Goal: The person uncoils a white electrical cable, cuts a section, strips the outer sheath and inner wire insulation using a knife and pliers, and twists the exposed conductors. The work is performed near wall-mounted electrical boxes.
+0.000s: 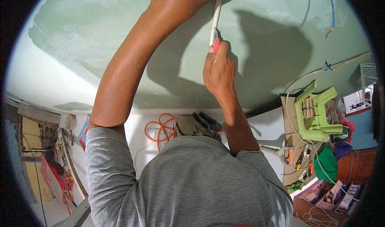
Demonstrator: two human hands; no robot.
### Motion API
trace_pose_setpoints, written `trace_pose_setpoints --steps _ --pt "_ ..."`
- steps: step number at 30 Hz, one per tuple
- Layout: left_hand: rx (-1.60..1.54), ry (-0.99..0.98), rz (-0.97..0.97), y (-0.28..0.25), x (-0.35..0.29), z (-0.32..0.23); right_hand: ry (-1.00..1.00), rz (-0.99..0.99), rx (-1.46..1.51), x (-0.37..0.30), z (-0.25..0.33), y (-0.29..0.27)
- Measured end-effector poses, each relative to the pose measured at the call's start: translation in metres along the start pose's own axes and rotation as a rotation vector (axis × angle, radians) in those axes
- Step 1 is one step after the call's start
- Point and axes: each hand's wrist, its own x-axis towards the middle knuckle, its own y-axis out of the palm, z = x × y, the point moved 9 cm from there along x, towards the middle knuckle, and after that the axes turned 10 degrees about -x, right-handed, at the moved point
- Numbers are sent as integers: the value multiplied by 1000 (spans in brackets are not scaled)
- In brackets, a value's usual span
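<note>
High in the view, my left hand (182,0) is closed around a thin white cable (217,15) that hangs down from its fingers. The top edge of the picture cuts off part of that hand. Just below it, my right hand (219,72) grips a red utility knife (217,46). The knife's blade lies along the cable, touching it or very close to it. The cable's lower end passes behind or into the right fingers, where it is hidden. Behind both hands stretches a pale green plastered surface (264,86), with shadows of my arms on it.
A blue wire (331,8) with a bare copper tip hangs at upper right. A beige cable (349,61) runs along the green surface. Down to the right are a lime green plastic chair (317,118), hand tools (300,161) and an open box (337,197). An orange hose (152,138) lies coiled below.
</note>
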Motion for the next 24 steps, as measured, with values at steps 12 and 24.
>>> trace_pose_setpoints --steps 12,24 --pt "-7 -1 -14 0 0 1 -21 -28 -5 -12 -12 9" --pt "46 -17 -26 3 -2 4 43 56 -45 -23 -31 24"
